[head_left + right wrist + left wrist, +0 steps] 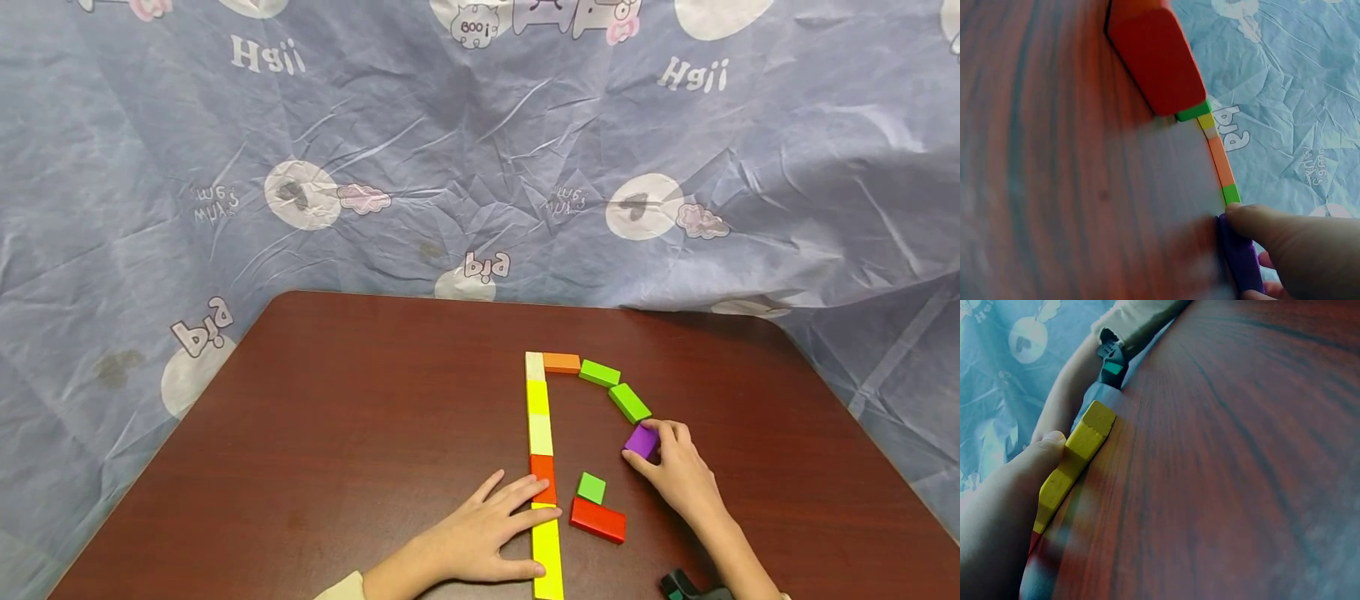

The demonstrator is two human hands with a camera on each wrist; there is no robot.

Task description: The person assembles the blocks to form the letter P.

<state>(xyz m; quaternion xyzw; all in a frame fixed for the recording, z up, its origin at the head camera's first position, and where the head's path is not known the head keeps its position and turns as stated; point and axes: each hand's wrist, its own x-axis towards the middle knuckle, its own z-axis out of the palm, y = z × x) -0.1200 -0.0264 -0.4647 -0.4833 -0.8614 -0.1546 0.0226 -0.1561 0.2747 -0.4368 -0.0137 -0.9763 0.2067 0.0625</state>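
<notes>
My right hand point(684, 473) pinches a purple block point(641, 442) between thumb and fingers, just below the end of a curve of green blocks. In the right wrist view the thumb lies on that purple block point(1240, 256). My left hand point(480, 532) has its fingers spread across a straight column of blocks. Its fingertips rest on a red block point(543, 468) and a long yellow block point(549, 546), the thumb against the yellow one. The left wrist view shows the thumb at the side of this yellow block point(1077, 459).
Farther up the column are a pale block point(541, 435), a bright yellow one point(537, 397) and a wooden one point(534, 367). An orange block point(562, 362) and two green blocks point(600, 373) bend rightward. A small green block point(591, 487) and red block point(597, 520) lie between my hands.
</notes>
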